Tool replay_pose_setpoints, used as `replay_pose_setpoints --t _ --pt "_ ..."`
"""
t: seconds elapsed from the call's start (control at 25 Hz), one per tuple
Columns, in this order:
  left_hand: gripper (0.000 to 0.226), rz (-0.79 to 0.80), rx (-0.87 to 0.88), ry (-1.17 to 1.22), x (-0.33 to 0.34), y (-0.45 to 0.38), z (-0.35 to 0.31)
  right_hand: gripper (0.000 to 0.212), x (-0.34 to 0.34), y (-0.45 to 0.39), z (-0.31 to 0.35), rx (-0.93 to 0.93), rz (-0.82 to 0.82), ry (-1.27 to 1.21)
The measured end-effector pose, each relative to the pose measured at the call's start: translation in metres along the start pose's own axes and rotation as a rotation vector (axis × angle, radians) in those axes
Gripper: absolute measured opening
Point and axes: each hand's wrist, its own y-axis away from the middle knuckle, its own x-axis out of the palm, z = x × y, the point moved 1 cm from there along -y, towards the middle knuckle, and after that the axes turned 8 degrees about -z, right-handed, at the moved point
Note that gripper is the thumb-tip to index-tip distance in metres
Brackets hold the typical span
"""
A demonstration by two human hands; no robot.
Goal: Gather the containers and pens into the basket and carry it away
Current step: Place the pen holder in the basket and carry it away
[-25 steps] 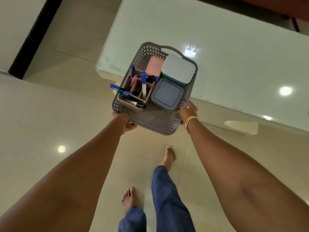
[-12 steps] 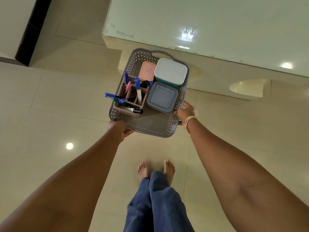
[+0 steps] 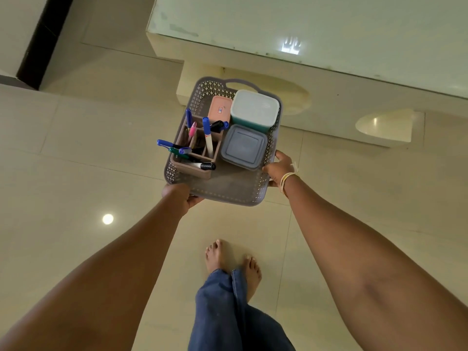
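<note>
I carry a grey perforated basket [image 3: 228, 184] in the air over the tiled floor. My left hand [image 3: 179, 196] grips its near left corner, and my right hand [image 3: 279, 168] grips its right rim. Inside stand a brown pen holder [image 3: 192, 168] with several pens [image 3: 208, 138], a pink container [image 3: 219, 109], a white-lidded teal container [image 3: 254, 108] and a grey lidded container [image 3: 243, 146].
A glass-topped table [image 3: 329, 24] on a cream base stands ahead, its edge just beyond the basket. My bare feet [image 3: 233, 259] stand on the glossy beige tiles. A dark vertical strip [image 3: 43, 39] runs down the wall at the far left.
The basket has come off the table and back toward me, now hanging over the floor. I have stepped back, and the table has receded upward in view.
</note>
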Motion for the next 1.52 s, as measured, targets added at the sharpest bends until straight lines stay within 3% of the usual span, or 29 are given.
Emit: replay_pose_setpoints --t 0.2,0.44,0.72,0.88,1.0,1.2,1.52 --pt "0.037 0.111 0.009 0.006 0.060 -0.052 -0.008 0.043 0.012 -0.070 0.003 -0.071 -0.040 0.013" --pt "0.038 0.250 0.160 0.022 0.166 -0.143 -0.043 0.044 0.040 -0.201 0.015 -0.194 -0.147 -0.022" --pt "0.012 0.296 0.224 0.078 0.272 -0.196 -0.094 0.052 0.049 -0.313 0.045 -0.306 -0.269 -0.067" --pt "0.015 0.358 0.272 0.148 0.322 -0.221 -0.115 0.051 0.052 -0.364 0.058 -0.380 -0.347 -0.133" --pt "0.026 0.371 0.234 0.176 0.341 -0.232 -0.119 0.048 0.055 -0.383 0.059 -0.438 -0.370 -0.169" --pt "0.044 0.395 0.274 0.239 0.360 -0.247 -0.125 0.034 0.080 -0.398 0.037 -0.361 -0.393 -0.146" --pt "0.040 0.416 0.313 0.242 0.383 -0.265 -0.149 0.024 0.088 -0.430 0.050 -0.401 -0.534 -0.180"
